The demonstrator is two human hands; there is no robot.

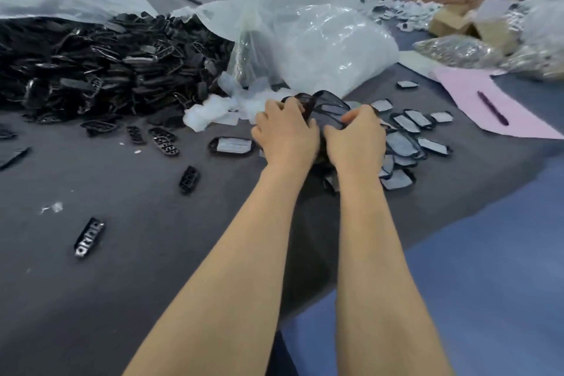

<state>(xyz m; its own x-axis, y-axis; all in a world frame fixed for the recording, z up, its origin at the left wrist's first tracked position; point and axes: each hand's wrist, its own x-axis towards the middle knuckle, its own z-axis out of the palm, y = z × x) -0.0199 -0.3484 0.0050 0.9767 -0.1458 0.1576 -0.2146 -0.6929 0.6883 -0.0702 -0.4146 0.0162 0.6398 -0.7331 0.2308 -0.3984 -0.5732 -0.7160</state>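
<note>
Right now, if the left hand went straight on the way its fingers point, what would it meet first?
The black frames that the left hand already grips. Past them, probably the clear plastic bag, though depth is hard to judge.

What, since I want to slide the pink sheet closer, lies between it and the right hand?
In the head view, scattered black-rimmed grey pads lie on the table between the pink sheet and the right hand, which grips a dark bundle.

A purple pen [493,107] lies on pink paper [464,85] near a crumpled clear bag [320,40].
</note>
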